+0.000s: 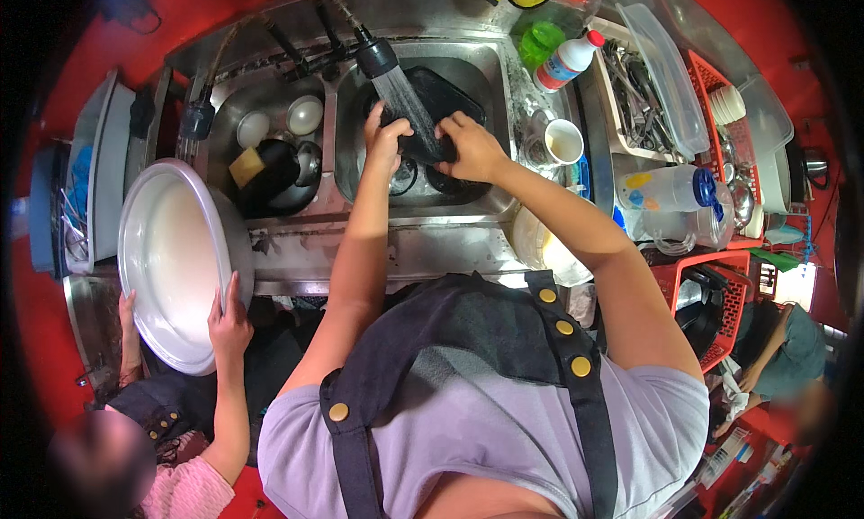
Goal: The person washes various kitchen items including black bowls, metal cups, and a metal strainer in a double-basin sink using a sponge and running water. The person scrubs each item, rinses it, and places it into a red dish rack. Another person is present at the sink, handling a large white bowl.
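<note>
Both my hands hold a black dish [426,139] under the running faucet sprayer [376,56] over the right sink basin. My left hand [388,137] grips its left side, with the thumb and a finger raised. My right hand [470,147] has its fingers curled over the right side. Water streams onto the dish between them, and the spray partly hides its shape. Behind it a black tray [445,90] leans in the steel basin [499,66]. Below my left hand lies a clear round item [403,177], and another dark piece is partly under my right hand.
In the left basin are white bowls [305,115], a yellow sponge [247,167] and black dishes. At left a co-worker holds a large white basin [179,269]. On the right stand a white bottle [568,61], a white cup [563,141], a cutlery tray [634,93] and a plastic pitcher [668,189].
</note>
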A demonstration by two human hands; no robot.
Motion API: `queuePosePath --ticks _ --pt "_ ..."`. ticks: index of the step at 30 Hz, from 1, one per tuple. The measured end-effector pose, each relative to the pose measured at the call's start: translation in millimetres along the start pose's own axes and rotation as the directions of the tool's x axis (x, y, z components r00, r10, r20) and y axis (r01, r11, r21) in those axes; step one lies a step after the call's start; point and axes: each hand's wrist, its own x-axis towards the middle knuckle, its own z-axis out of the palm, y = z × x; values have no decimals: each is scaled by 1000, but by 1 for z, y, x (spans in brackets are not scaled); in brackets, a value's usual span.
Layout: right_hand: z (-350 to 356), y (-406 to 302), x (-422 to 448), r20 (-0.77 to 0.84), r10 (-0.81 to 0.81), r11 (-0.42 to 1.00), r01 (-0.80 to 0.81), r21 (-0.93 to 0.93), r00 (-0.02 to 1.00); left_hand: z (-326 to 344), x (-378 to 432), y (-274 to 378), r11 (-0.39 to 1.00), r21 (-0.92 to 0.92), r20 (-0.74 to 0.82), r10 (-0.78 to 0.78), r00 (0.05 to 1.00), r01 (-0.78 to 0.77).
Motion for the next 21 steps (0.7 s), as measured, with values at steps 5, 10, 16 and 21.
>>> queuePosePath --ticks 5,10,16,21 --pt "-7 4 2 -240 202 957 -243 -158 950 -34 4 -8 983 -179 37 41 998 -34" --pt "-8 33 25 -257 281 949 -307 -67 925 -47 -26 4 973 -231 26 19 999 -12" --pt "0 34 60 209 182 947 -228 224 961 -81 -35 -5 943 -333 74 23 997 4" --pt "11 -10 88 274 54 998 -62 18 960 -125 -25 -15 874 -471 -16 -149 989 124"
